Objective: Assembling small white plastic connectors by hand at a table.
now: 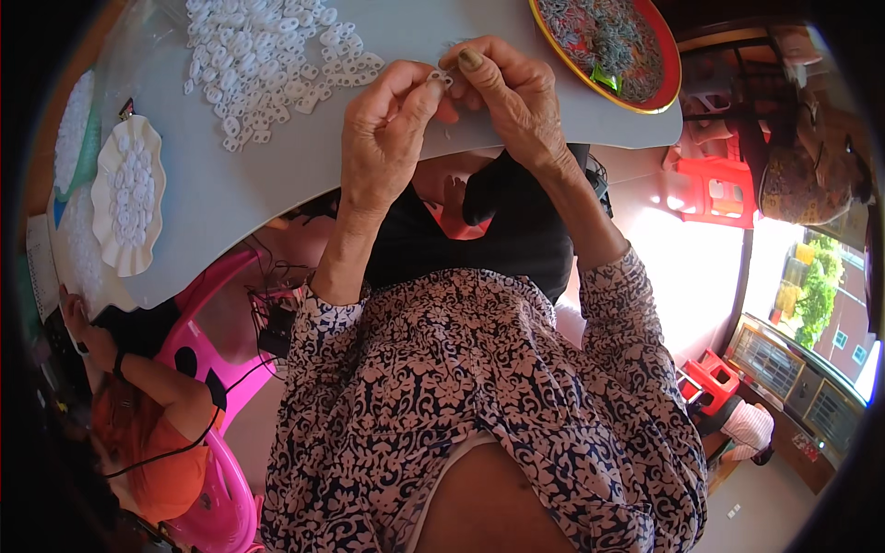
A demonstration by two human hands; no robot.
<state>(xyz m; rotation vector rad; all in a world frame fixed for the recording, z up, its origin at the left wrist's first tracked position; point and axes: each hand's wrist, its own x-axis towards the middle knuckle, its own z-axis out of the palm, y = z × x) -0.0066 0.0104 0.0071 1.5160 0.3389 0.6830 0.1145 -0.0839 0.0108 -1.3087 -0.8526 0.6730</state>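
Note:
Over the near edge of the pale grey table (304, 166), my two hands almost meet. My left hand (387, 124) is closed, its thumb and forefinger pinching a small white plastic piece with holes (444, 79). Beside it, my right hand (514, 97) pinches with its thumb against the fingers; what it grips is too small and hidden to name. Past my left hand spreads a large heap of similar white pieces (258, 60). To the right of my right hand stands a round red tray (671, 60) with a yellow rim, holding many tiny grey pieces and a bright green scrap.
A scalloped white dish (112, 253) of white pieces lies at the left, near a green container (89, 157). A person in orange (171, 452) sits on a pink chair (235, 488) at lower left. Red stools (714, 189) and other people are at the right.

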